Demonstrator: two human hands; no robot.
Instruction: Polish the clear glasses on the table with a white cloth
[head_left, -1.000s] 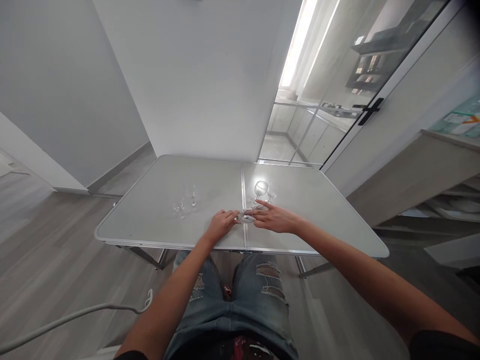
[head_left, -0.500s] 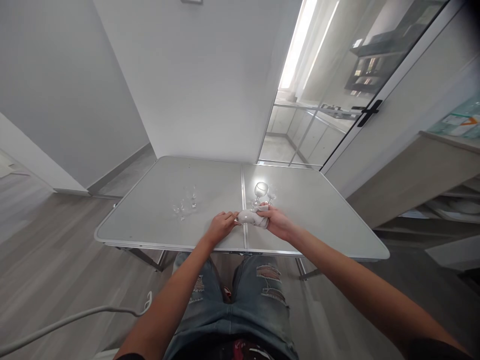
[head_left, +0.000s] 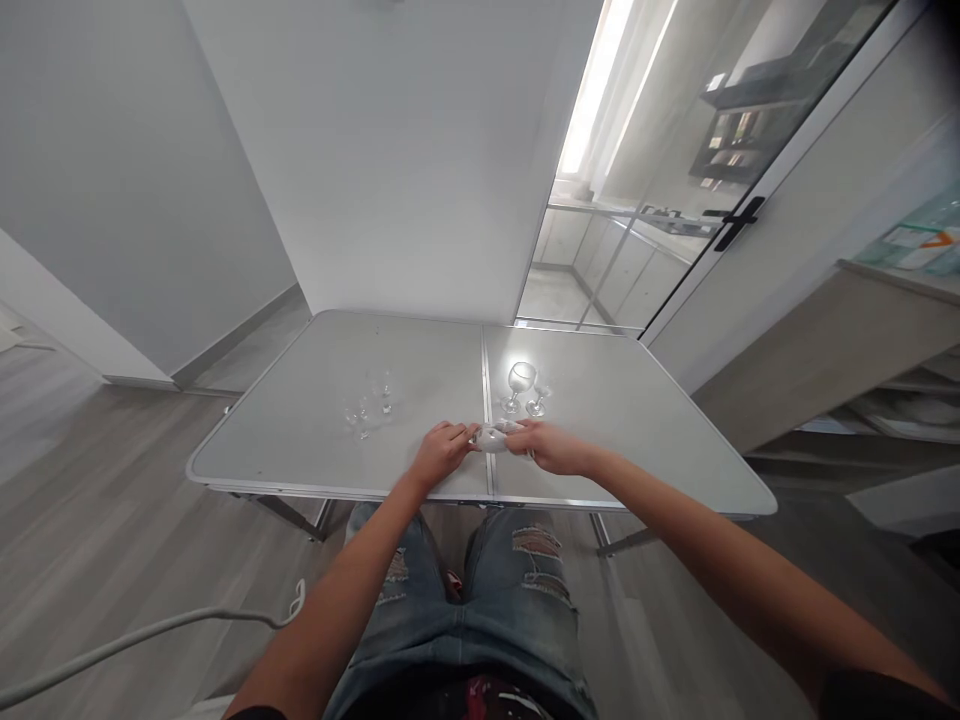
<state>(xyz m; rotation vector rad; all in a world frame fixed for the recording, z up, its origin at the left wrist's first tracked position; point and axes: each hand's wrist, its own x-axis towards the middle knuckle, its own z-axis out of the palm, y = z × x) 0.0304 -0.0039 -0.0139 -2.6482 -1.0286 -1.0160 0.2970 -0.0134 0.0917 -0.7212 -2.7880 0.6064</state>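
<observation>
Right hand [head_left: 553,448] is reaching closer to the left hand [head_left: 441,455] than before; I'm watching it pinching cloth [head_left: 507,427] while the left is gripping the glass [head_left: 489,439] between them, over the table [head_left: 645,430] seam.

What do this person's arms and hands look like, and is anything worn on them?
The left hand and right hand are bare, five-fingered human hands without gloves. No watch or bracelet shows at either wrist. The forearms are uncovered; the left sleeve and right sleeve look black.
</observation>
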